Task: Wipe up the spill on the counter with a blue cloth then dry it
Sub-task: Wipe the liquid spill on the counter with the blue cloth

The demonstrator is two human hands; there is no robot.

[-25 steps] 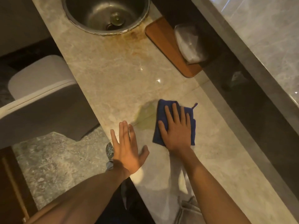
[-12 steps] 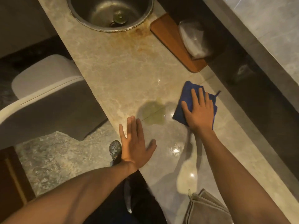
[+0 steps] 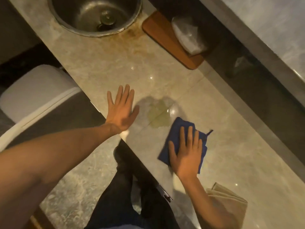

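Marble counter (image 3: 92, 66), yellowish spill (image 3: 158, 115) at centre. Right hand (image 3: 185, 155) flat on blue cloth (image 3: 177, 129), beside spill. Left hand (image 3: 121, 111) spread flat, empty.

No words, labels, brands, numbers or signs can be read anywhere in this view.

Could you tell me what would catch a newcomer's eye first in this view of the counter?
Probably the blue cloth, pressed flat under the right hand on the pale stone counter. Just beyond its far corner lies a yellowish spill, with the left hand spread flat beside it at the counter's edge. Farther off sits a round metal sink.
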